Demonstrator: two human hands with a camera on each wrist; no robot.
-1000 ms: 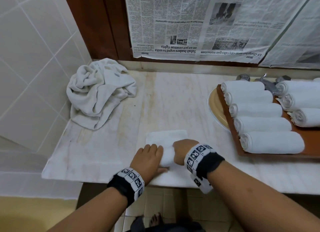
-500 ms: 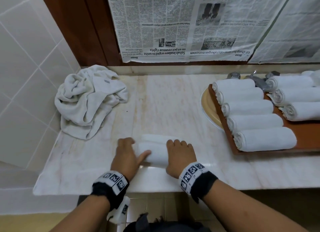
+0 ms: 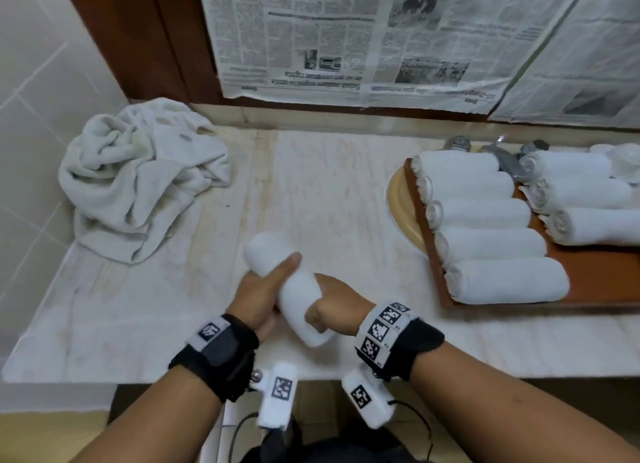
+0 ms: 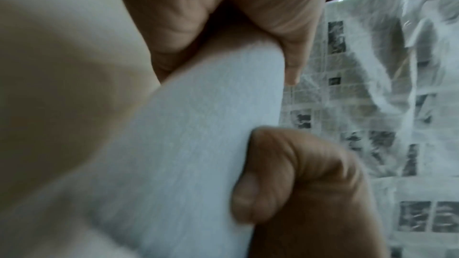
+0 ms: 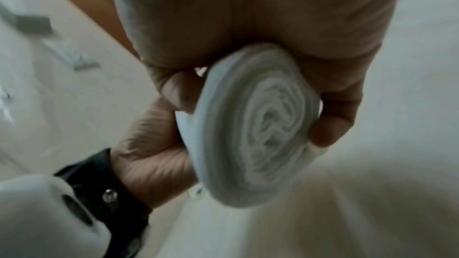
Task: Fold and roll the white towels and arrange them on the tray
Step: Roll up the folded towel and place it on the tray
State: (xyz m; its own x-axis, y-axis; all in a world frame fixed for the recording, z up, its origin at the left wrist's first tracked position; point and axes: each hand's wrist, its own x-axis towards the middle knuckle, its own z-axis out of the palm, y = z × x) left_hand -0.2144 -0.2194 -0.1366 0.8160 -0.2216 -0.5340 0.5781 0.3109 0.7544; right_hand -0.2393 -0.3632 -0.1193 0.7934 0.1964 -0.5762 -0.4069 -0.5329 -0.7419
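A rolled white towel (image 3: 291,289) is held above the marble counter's front edge, slanting from far left to near right. My left hand (image 3: 266,289) grips its middle from the left, thumb lying over the top. My right hand (image 3: 329,307) grips the near end from the right. The right wrist view shows the roll's spiral end (image 5: 258,125) between curled fingers (image 5: 332,123). In the left wrist view the towel (image 4: 188,144) fills the palm. The brown tray (image 3: 588,289) at the right carries several rolled towels (image 3: 505,279) in two rows.
A heap of unfolded white towels (image 3: 138,192) lies at the counter's back left by the tiled wall. The tray rests over a beige sink (image 3: 398,203) with a metal tap (image 3: 502,154) behind it. Newspaper (image 3: 381,37) covers the wall behind.
The towel was being rolled flat on the counter by both hands. Now it is a finished roll, lifted off the surface and turned slantwise in both hands.
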